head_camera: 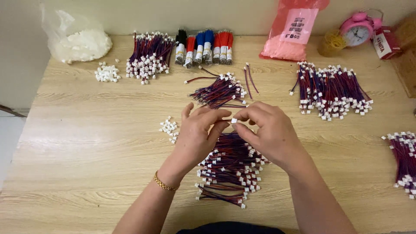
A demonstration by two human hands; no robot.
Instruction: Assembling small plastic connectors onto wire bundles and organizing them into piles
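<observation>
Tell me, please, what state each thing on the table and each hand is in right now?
left hand: pinching the small white connector at the fingertips
right hand: pinching the same connector
wire pile under the hands: loose, fanned out
wire pile beyond the hands: loose
bundled wires: tied, lying flat
clear bag: filled with white parts
pink bag: leaning on the wall
alarm clock: upright

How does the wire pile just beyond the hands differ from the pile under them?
The far wire pile is smaller and fans out from a tight bunch, connectors toward the right; the near wire pile is larger, looser, and partly covered by the left hand and right hand. The far pile lies untouched. Both hold short red-and-blue wires with white connectors on the wooden table.
</observation>
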